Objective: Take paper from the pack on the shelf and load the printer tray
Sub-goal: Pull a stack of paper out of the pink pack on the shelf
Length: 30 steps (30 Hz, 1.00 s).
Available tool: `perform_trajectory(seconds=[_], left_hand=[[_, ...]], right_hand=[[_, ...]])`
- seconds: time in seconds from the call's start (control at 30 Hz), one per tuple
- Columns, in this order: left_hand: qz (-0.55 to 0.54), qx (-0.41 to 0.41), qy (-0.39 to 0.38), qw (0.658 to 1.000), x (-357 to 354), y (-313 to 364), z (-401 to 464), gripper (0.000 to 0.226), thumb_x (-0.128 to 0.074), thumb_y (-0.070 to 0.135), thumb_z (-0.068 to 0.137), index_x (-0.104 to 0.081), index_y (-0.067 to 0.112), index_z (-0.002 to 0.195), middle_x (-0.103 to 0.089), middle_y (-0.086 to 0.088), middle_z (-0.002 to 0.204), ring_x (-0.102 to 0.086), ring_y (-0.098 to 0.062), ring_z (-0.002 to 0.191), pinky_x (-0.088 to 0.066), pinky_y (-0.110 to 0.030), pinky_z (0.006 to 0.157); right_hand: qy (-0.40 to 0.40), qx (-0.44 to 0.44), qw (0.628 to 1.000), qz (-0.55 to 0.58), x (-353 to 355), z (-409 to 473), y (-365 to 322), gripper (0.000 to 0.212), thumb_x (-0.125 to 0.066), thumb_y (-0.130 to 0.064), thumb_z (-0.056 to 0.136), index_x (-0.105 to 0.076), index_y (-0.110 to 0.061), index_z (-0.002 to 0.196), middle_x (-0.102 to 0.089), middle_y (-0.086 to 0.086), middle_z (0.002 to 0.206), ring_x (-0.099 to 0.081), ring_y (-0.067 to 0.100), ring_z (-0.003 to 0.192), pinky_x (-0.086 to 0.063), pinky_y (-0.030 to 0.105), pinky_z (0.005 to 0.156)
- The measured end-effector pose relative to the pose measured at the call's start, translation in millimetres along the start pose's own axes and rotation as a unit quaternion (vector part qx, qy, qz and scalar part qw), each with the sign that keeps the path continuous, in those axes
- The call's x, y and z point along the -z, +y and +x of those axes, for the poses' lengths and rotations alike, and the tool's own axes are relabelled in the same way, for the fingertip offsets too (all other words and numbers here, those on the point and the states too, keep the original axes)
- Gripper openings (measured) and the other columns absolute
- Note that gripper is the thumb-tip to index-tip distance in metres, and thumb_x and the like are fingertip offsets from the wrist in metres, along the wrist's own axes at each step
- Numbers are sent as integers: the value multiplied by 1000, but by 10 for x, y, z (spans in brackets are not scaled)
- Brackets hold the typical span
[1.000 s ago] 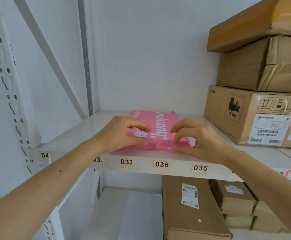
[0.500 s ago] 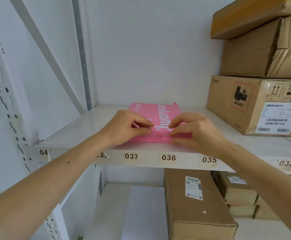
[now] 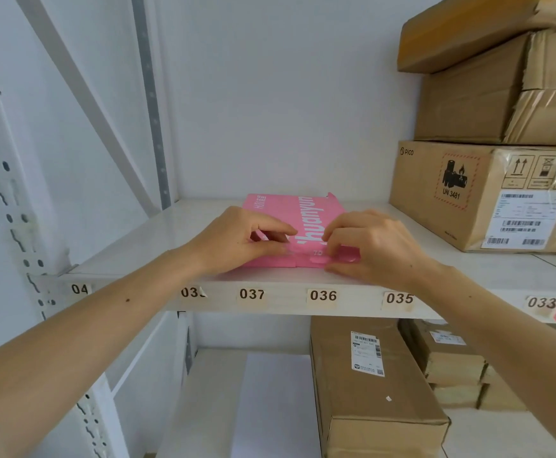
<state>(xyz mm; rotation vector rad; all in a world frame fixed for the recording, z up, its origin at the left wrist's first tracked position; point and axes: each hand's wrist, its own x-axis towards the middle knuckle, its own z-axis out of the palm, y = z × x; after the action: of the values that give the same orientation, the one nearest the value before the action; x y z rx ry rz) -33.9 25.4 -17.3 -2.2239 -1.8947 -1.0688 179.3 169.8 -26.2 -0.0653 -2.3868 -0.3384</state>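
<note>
A pink paper pack (image 3: 298, 211) with white lettering lies flat on the white shelf (image 3: 131, 252), above the labels 037 and 036. My left hand (image 3: 237, 241) rests on its near left corner, thumb and fingers pinching the wrapper's front flap. My right hand (image 3: 374, 246) holds the near right corner, fingertips curled onto the front edge. Both hands cover the pack's front end, so I cannot see whether paper shows there. No printer is in view.
Stacked cardboard boxes (image 3: 488, 193) fill the shelf's right side, close to my right hand. A white upright post (image 3: 9, 206) and a diagonal brace stand on the left. On the shelf below lie more cardboard boxes (image 3: 369, 385) and a white sheet (image 3: 273, 401).
Both hands have closed in toward the middle of the pack's front edge and now pinch the flap there. The view has tilted slightly, so the shelf sits lower in frame.
</note>
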Motion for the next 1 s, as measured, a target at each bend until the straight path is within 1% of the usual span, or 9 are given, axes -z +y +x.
perform_trajectory(seconds=[0.07,0.13,0.23,0.37,0.43,0.57,0.7,0.83,1.0], left_hand=[[53,-35,-19,998,53,-47,-70,39,-69,41,82,-68,27,118,-70,14,109,-65,1,96,-53,-24,86],[104,-53,-31,993,127,-108,-129,42,-62,50,81,-63,36,120,-66,17,114,-64,-3,102,-53,-37,89],[146,-73,-30,986,220,-186,-203,43,-61,52,80,-56,40,122,-62,22,119,-60,-1,110,-53,-42,89],[184,-95,-38,978,295,-240,-275,43,-58,50,82,-54,38,122,-61,19,123,-58,3,109,-54,-40,87],[189,-101,-41,976,322,-240,-294,42,-58,49,80,-51,37,120,-62,18,122,-58,4,104,-55,-39,83],[223,-154,-31,962,359,-297,-303,36,-68,32,76,-62,23,110,-68,11,115,-65,-9,97,-57,-39,72],[258,-208,-10,944,390,-317,-310,18,-70,24,75,-67,19,93,-70,9,111,-67,-9,92,-57,-32,66],[302,-253,6,919,369,-340,-344,2,-70,18,79,-70,17,78,-73,7,108,-65,-7,80,-52,-22,58],[312,-257,6,915,365,-344,-362,27,-54,25,92,-73,12,78,-73,4,108,-68,-8,79,-50,-18,64]], right_hand=[[-9,12,1000,-8,45,-42,37,16,-81,-19,65,-70,-16,76,-70,-2,89,-67,24,76,-53,38,68],[-16,30,999,-23,95,-69,66,13,-77,-15,65,-70,-16,76,-70,-2,88,-67,24,74,-53,38,67],[-22,57,997,-47,150,-76,92,10,-75,-11,65,-70,-15,73,-71,-2,86,-66,23,70,-53,37,66],[-15,99,993,-65,160,-84,120,6,-74,-10,69,-70,-14,65,-72,-1,84,-66,22,65,-52,31,66],[-6,115,991,-66,147,-88,126,7,-71,-10,73,-71,-12,66,-74,0,85,-68,22,66,-53,32,67],[11,118,991,-66,128,-85,133,8,-67,-10,78,-72,-10,72,-74,2,83,-68,24,66,-55,37,64],[4,102,993,-57,148,-77,142,5,-68,-10,79,-69,-10,75,-72,2,79,-64,25,59,-53,36,62],[-8,86,996,-37,170,-83,152,8,-64,-12,82,-68,-8,77,-70,4,78,-62,27,59,-53,37,61],[-15,77,997,-5,210,-94,149,15,-59,-17,87,-67,-7,79,-68,6,79,-60,29,60,-52,39,59]])
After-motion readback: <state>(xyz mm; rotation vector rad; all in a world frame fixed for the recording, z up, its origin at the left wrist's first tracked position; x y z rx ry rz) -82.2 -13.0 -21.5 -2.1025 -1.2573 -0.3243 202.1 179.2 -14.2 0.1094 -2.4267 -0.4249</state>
